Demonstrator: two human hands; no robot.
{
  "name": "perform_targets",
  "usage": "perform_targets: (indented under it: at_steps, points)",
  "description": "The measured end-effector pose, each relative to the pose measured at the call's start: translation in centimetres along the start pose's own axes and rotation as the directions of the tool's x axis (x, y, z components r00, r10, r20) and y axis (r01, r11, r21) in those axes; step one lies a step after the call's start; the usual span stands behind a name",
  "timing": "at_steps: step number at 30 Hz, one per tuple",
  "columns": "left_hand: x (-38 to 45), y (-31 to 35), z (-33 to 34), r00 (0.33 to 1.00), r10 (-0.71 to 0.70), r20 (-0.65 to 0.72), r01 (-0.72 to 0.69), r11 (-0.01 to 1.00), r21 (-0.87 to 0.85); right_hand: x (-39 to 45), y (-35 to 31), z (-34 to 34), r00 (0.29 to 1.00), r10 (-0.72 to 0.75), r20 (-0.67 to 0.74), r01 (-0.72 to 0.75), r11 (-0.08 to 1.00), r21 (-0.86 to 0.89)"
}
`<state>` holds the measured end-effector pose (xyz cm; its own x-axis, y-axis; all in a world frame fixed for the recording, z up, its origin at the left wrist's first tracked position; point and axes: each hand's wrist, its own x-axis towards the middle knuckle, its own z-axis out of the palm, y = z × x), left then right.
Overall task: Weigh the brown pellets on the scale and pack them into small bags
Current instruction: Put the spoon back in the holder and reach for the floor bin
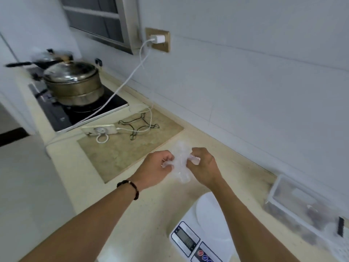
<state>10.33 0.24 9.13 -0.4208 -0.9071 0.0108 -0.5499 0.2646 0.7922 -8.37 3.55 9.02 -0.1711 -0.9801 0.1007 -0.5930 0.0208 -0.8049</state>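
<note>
Two hands work a small clear bag above a kitchen counter.

A lidded steel pot [72, 83] sits at ten o'clock, a charging phone [100, 130] nearer centre. The left hand [154, 170] and right hand [204, 167] each pinch the crumpled bag [181, 159] with curled fingers; the white scale [204, 231] lies at five o'clock, a clear container [302, 207] of brown pellets at four.

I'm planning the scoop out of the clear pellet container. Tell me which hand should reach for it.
Probably the right hand. The clear container lies on the counter at that arm's side, past the scale. The left hand sits farther away and could hold the small clear bag, which both hands now pinch.
</note>
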Motion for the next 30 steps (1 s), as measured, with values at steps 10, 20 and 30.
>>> perform_targets:
  at_steps: [10,20,30]
  points:
    - [-19.0,-3.2,-12.1,0.888,-0.174,-0.425,0.251,0.959,0.132,-6.4,-14.0,8.5,0.933,-0.095,0.348,-0.003,0.962,0.273]
    - [-47.1,-12.5,-21.9,0.444,-0.544,-0.712,0.486,0.814,-0.319,-20.0,-27.9,27.5,0.662,-0.097,0.743,-0.284,0.885,0.369]
    - [-74.1,-20.1,-25.9,0.038,-0.652,-0.757,0.416,0.699,-0.581,-39.8,-40.0,46.3,0.431,-0.144,0.891,-0.165,0.958,0.235]
